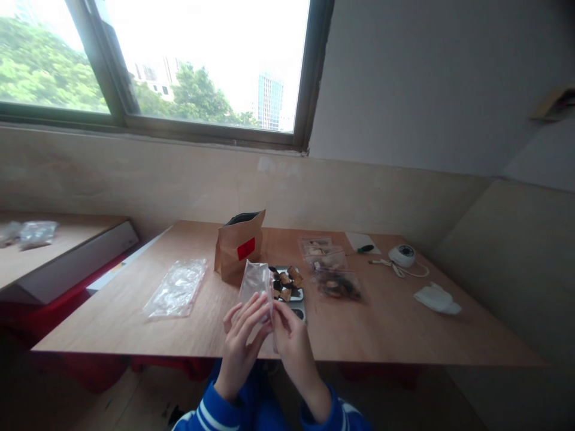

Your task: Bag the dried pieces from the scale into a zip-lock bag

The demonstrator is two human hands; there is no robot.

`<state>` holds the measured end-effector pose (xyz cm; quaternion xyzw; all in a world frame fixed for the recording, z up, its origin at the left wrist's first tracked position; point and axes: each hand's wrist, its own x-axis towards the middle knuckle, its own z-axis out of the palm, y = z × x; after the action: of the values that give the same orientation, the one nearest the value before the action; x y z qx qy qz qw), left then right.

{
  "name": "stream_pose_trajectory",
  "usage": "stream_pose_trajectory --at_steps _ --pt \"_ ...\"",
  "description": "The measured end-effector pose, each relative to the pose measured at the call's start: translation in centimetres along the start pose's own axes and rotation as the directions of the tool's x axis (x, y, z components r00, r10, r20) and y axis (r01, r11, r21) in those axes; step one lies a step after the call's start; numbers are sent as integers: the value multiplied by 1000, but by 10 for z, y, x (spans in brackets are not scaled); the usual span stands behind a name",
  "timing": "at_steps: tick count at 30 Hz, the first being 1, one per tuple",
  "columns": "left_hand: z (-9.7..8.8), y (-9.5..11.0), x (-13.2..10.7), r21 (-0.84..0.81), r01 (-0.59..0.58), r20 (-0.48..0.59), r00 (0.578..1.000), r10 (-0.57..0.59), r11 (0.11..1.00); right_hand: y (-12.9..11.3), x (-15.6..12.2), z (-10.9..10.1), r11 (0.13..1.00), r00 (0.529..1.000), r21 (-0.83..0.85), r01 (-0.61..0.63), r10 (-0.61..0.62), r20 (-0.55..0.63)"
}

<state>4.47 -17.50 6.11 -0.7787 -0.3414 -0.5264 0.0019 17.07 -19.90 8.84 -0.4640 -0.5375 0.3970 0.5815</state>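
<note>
My left hand [242, 338] and my right hand [291, 336] are raised together over the near edge of the wooden table [404, 335]. Both pinch the lower end of a small clear plastic bag [256, 280], which stands upright between them. Just behind the bag lies a small scale tray [294, 294] holding several dark and tan pieces [286, 281]. A brown paper bag [238, 244] with a red label stands open behind and to the left of it.
A stack of empty clear bags [176, 288] lies at the left. Filled clear bags [331, 269] lie right of the tray. A white round device with cable [403, 255], a white pad [437, 299] and a green-handled tool [365, 248] sit at the right. A side table [67, 251] stands at the left.
</note>
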Motion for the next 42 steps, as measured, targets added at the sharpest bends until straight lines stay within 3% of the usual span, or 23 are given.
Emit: stream_pose_trajectory --at_steps 3,5,8,11,14,16,21,27,32,42 --pt "0 -1 6 2 65 -108 992 -65 998 0 5 -2 993 999 -109 35 -39 -38" --pt "-2 -3 11 -40 164 -214 962 -168 986 1 8 -10 988 997 -152 29 -38 -63" --pt "-4 -6 20 -170 408 -333 833 -442 897 2 11 -24 980 991 -197 6 -32 -129" --pt "-5 -3 27 -322 582 -250 708 -660 747 1 8 -33 972 993 -233 25 -51 -107" --pt "-4 4 26 -395 653 -203 624 -755 646 3 8 -40 939 989 -328 105 -132 -61" --pt "-4 5 23 -389 684 -204 590 -782 617 13 12 -48 888 981 -435 151 -189 -45" --pt "-8 -7 17 -294 706 -284 579 -764 645 54 40 -65 724 984 -672 156 -170 45" --pt "-8 -10 15 -223 691 -301 623 -722 688 78 85 -51 581 989 -802 140 -39 145" --pt "-9 -8 11 -209 718 -272 610 -745 664 82 104 -44 547 978 -823 155 31 205" --pt "-7 -17 5 -237 769 -249 542 -802 593 86 104 -54 551 979 -810 200 -131 153"
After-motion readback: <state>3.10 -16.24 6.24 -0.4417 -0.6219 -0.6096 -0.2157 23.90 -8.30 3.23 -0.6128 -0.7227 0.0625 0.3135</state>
